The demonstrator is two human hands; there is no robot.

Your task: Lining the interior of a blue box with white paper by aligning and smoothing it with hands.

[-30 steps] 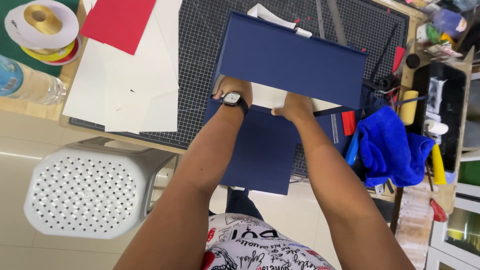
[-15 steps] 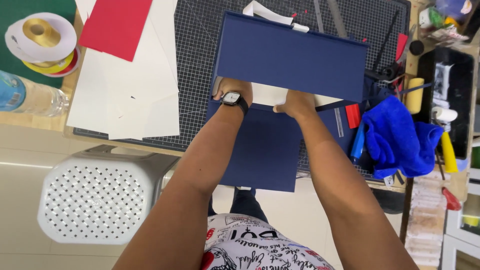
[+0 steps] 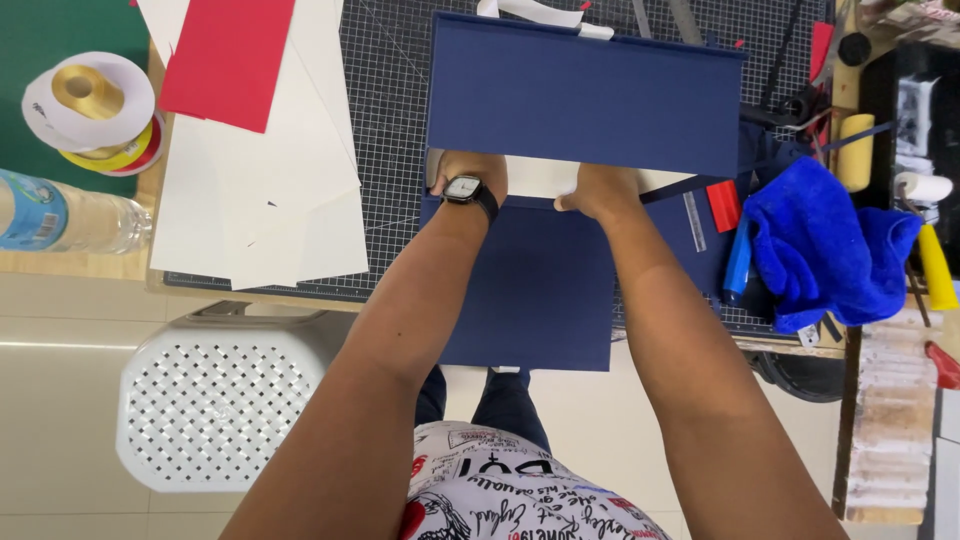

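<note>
Pressing 2 hands, left hand (image 3: 470,172) & right hand (image 3: 600,190), into 1 navy box (image 3: 585,95).

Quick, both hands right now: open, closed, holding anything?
Left hand: pressed on the white inner panel of the navy box cover; grip cannot be told.
Right hand: same panel, grip cannot be told.

A navy cloth-covered box (image 3: 585,95) lies open on the bench, its upright wall at 12 o'clock. A pale inner panel (image 3: 540,178) shows just below that wall. Its flat navy flap (image 3: 530,290) stretches toward 6 o'clock, overhanging the bench edge.
</note>
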